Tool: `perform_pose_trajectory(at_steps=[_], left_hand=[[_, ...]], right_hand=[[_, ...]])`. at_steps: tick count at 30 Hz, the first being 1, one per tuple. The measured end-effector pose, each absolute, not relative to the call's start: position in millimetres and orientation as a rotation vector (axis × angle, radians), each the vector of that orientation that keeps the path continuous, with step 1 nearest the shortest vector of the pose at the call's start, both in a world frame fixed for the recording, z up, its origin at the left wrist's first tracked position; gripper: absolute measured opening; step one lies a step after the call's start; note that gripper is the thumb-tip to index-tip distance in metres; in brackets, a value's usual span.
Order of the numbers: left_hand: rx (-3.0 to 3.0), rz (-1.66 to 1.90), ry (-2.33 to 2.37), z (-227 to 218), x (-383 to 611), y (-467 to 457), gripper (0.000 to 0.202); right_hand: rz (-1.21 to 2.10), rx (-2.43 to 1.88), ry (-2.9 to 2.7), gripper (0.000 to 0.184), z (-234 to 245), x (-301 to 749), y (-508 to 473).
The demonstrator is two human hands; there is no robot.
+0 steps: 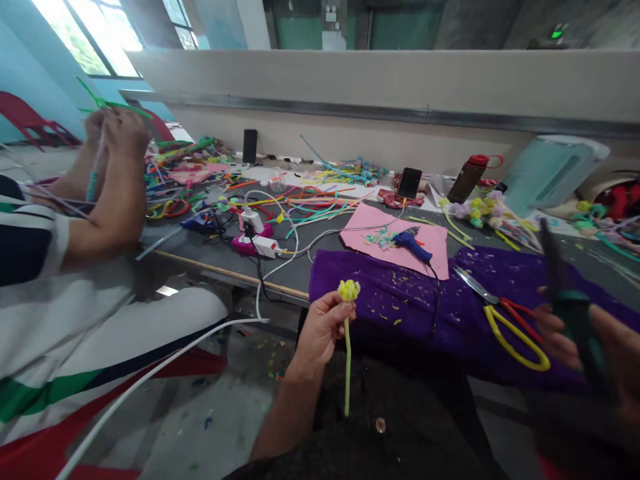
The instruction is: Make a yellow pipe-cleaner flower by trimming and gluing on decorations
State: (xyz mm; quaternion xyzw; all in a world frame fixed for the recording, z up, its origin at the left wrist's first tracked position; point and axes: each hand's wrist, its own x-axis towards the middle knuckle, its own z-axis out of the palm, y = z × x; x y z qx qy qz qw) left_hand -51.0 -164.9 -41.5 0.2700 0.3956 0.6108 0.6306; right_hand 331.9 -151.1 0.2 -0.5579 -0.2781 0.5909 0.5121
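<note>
Between the thumb and fingers of my left hand (325, 327) is a pipe-cleaner flower, its yellow head (349, 289) up and its pale green stem (347, 373) hanging down over my lap. My right hand (600, 340), at the far right, is closed around a dark tool with green handles (575, 313). Motion blurs this tool, so its exact kind is unclear. Just left of my right hand, scissors (515, 333) with red and yellow handles lie on the purple cloth (370, 313). A blue glue gun (413, 247) rests on a pink sheet (360, 230).
Yellow scraps dot the cloth. A power strip (257, 245) with white cables stands left of it. Pipe cleaners (320, 207), a phone (409, 183), a bottle (467, 180) and finished flowers (477, 210) lie behind. At left, another person's hands (117, 130) hold green pipe cleaners.
</note>
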Motion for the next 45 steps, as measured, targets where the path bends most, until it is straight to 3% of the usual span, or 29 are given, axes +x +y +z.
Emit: perform_pose_trajectory(at_steps=[4, 7, 9, 14, 18, 23, 30, 39, 45], left_hand=[[0.573, 1.404, 0.877, -42, -52, -164, 0.019], [0.566, 1.425, 0.86, -43, -53, -164, 0.018], [0.561, 1.441, 0.829, -44, -53, -164, 0.016], [0.621, 1.468, 0.675, -45, -54, -167, 0.016], [0.716, 1.399, 0.63, -45, -53, -170, 0.016], [0.817, 1.311, 0.745, -44, -48, -171, 0.021], [1.058, 1.244, 0.774, -37, -42, -172, 0.011], [1.057, 1.124, 0.84, -46, -40, -171, 0.013], [0.756, 1.168, 0.934, -51, -41, -168, 0.021]], right_hand=[[1.74, -0.95, -0.663, 0.071, -18, 264, -182], [2.059, -0.75, -0.806, 0.076, -37, 221, -188], [2.153, -0.661, -0.834, 0.073, -44, 200, -187], [2.2, -0.663, -0.786, 0.036, -51, 166, -184], [2.17, -0.727, -0.714, 0.021, -59, 156, -182], [2.084, -0.83, -0.873, 0.022, -70, 150, -179], [2.049, -0.861, -0.993, 0.034, -77, 141, -168], [2.283, -0.768, -1.007, 0.022, -75, 123, -166], [2.021, -0.859, -0.929, 0.028, -70, 124, -174]])
